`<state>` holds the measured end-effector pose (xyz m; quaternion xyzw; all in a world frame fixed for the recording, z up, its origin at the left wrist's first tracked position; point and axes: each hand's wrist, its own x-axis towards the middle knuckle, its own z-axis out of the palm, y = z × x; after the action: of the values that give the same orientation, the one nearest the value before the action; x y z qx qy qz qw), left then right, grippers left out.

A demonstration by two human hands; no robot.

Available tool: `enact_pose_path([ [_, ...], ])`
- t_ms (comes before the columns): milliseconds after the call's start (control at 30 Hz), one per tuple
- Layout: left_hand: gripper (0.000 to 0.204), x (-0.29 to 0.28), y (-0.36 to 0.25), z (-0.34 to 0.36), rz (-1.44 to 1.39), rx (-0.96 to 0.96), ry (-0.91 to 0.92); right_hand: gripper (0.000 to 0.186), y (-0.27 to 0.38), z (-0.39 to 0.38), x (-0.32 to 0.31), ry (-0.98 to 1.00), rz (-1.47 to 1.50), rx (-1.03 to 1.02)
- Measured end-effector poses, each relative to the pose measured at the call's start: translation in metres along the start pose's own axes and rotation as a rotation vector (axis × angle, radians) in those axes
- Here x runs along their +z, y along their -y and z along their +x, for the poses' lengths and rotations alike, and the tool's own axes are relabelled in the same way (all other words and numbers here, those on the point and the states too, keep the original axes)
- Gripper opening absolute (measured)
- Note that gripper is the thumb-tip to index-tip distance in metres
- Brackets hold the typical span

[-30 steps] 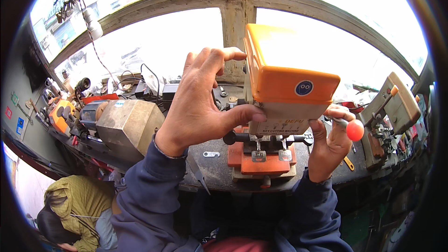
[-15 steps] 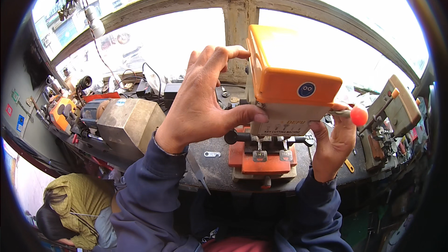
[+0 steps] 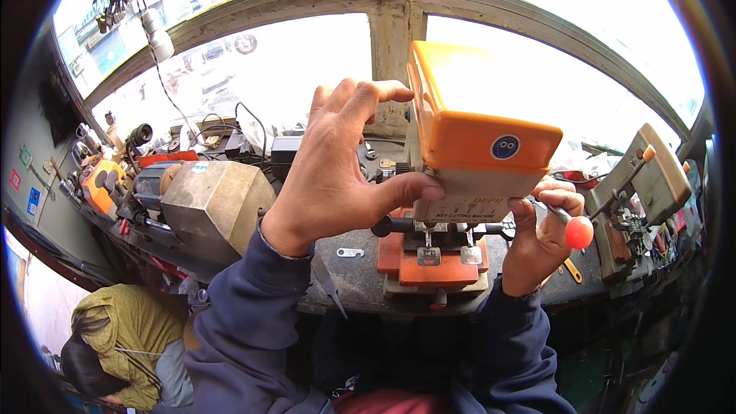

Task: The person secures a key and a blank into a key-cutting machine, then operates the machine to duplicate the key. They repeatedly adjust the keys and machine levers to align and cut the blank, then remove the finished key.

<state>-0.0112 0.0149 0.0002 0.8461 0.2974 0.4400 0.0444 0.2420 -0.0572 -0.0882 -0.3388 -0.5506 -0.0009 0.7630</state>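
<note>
A key cutting machine (image 3: 491,138) with an orange top and pale lower housing stands before me on a red base (image 3: 433,264). My left hand (image 3: 337,169) grips the housing's left side, thumb on its lower front corner and index finger against the side higher up. At the housing's lower right, my right hand (image 3: 537,238) has its fingers curled around a lever, with the thumb near the housing's front edge. The lever ends in a red ball knob (image 3: 579,232), which sticks out beside the hand. Two small metal clamp handles (image 3: 429,256) hang below the housing.
A flat metal piece (image 3: 350,253) and a long pointed blade (image 3: 328,285) lie on the dark bench left of the base. A second machine (image 3: 644,176) stands right, a grey boxy machine (image 3: 215,203) left. A person (image 3: 126,345) in a yellow-green top is bent over at lower left.
The red knob has swung down and slightly left, and my right hand has dropped a little with it. My left hand stays on the housing.
</note>
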Motion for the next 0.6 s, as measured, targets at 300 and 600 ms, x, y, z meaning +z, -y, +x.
enact_pose_path([
  [300, 0.092, -0.004, -0.001, 0.005, -0.084, -0.069, 0.02, 0.034, -0.002, 0.003, -0.001, 0.026, 0.077, 0.004],
  [600, 0.101, 0.002, 0.007, 0.01, -0.081, -0.037, -0.021, 0.037, 0.007, 0.007, -0.009, 0.077, -0.012, 0.065],
])
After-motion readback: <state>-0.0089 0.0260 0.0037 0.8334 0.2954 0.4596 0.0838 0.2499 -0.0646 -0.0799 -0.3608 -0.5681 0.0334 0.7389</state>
